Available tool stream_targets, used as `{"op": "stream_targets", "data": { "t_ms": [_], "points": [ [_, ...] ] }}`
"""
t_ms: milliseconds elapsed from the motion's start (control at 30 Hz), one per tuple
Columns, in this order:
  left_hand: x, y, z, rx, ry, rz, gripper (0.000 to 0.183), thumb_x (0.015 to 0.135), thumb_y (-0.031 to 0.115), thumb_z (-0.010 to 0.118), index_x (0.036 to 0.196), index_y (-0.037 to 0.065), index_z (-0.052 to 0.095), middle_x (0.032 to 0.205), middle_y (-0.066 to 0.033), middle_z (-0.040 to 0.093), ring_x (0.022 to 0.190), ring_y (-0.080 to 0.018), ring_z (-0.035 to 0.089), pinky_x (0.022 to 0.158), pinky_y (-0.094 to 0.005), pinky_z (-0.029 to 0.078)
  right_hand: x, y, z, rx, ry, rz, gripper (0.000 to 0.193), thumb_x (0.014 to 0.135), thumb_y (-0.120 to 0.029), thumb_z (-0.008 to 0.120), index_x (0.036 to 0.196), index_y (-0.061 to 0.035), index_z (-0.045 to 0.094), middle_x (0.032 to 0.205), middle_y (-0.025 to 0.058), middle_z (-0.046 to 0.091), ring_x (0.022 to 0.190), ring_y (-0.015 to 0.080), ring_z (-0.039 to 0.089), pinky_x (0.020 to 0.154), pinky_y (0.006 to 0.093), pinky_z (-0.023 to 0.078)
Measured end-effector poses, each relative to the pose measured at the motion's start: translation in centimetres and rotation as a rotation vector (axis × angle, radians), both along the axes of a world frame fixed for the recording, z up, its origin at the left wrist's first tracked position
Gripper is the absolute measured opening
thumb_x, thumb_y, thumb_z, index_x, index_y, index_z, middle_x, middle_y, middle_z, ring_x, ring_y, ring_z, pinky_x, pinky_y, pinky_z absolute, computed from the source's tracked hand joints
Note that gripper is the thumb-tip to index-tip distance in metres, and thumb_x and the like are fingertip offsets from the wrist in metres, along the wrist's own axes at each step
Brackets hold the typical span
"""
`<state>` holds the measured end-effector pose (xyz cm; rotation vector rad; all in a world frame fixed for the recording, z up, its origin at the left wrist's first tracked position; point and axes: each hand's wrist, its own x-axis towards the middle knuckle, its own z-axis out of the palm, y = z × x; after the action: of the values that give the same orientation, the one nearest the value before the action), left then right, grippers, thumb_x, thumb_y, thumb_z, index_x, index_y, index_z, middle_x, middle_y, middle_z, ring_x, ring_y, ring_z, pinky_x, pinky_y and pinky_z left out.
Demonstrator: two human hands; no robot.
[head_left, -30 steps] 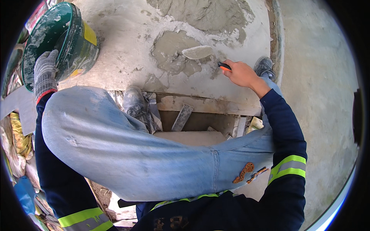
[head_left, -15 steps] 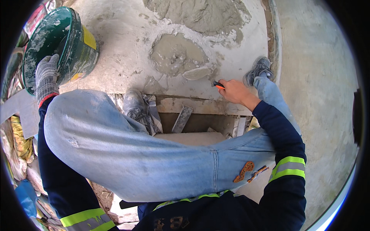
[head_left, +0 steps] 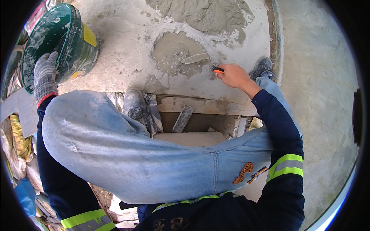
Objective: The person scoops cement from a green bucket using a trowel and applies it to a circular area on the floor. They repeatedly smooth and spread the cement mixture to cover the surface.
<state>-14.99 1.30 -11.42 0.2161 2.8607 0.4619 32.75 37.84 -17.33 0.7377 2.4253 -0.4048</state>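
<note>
My left hand (head_left: 46, 75), in a grey knitted glove with a red cuff, is closed over the near rim of a green bucket (head_left: 79, 48). The bucket is tilted, its inside smeared with dried cement. My bare right hand (head_left: 236, 76) is wrapped round the black and orange handle of a trowel (head_left: 195, 58). Its blade, coated in cement, points left and lies over a round pool of wet mortar (head_left: 166, 52). Whether the blade touches the mortar's surface is hard to tell.
Beyond the pool spreads a larger heap of grey mortar (head_left: 216, 15). My shoes stand either side of a gap edged by a wooden board (head_left: 200, 104), with a short strip (head_left: 183, 118) in it. Sacks (head_left: 21, 138) lie at the left; a concrete floor (head_left: 316, 96) extends right.
My right hand has moved slightly away from me, carrying the trowel blade from the pool's near right edge up and over the mortar. My left hand stays on the bucket rim.
</note>
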Motion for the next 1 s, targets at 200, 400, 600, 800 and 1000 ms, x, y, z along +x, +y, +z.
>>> {"op": "stream_targets", "data": {
  "t_ms": [200,400,600,800,1000],
  "points": [
    [-0.2,-0.1,-0.1,-0.033,0.009,-0.031,0.045,0.093,0.044,0.058,0.116,0.007,0.068,0.091,-0.0143,0.072,0.065,-0.0207,0.068,0.072,-0.0372,0.051,-2.8,0.6,0.4,0.026,0.005,-0.061,0.036,0.091,-0.032,0.058,0.115,-0.0064,0.067,0.098,0.0224,0.070,0.095,0.0420,0.065,0.084,0.0504,0.051],
    [-0.8,-0.4,-0.6,-0.015,0.066,-0.062,0.044,0.093,0.043,0.059,0.115,0.006,0.068,0.091,-0.0134,0.072,0.066,-0.0202,0.068,0.072,-0.0368,0.051,-0.4,1.4,3.0,0.033,0.084,-0.083,0.036,0.093,-0.033,0.057,0.113,-0.0049,0.066,0.098,0.0205,0.070,0.095,0.0422,0.064,0.085,0.0494,0.050],
    [-0.4,0.1,-0.1,-0.021,-0.008,-0.049,0.046,0.092,0.042,0.060,0.119,0.006,0.067,0.101,-0.0144,0.072,0.082,-0.0225,0.069,0.077,-0.0364,0.052,2.8,1.4,3.8,-0.001,0.008,-0.153,0.035,0.094,-0.032,0.057,0.116,-0.0051,0.063,0.094,0.0214,0.069,0.095,0.0423,0.065,0.084,0.0505,0.050],
    [-0.3,-0.2,-0.6,0.016,0.075,-0.050,0.047,0.092,0.041,0.062,0.119,0.003,0.066,0.097,-0.0136,0.071,0.073,-0.0216,0.068,0.068,-0.0353,0.052,4.2,0.0,4.0,0.079,-0.049,-0.088,0.034,0.092,-0.030,0.058,0.115,-0.0050,0.061,0.094,0.0206,0.070,0.094,0.0408,0.066,0.082,0.0495,0.051],
    [0.1,-0.2,-0.4,0.007,0.068,-0.055,0.041,0.092,0.041,0.060,0.109,0.005,0.070,0.089,-0.0146,0.071,0.072,-0.0240,0.069,0.071,-0.0379,0.052,3.2,-0.4,3.3,0.170,-0.130,0.066,0.033,0.091,-0.031,0.060,0.113,-0.0068,0.063,0.091,0.0190,0.070,0.090,0.0387,0.067,0.079,0.0497,0.052]
  ]
}}
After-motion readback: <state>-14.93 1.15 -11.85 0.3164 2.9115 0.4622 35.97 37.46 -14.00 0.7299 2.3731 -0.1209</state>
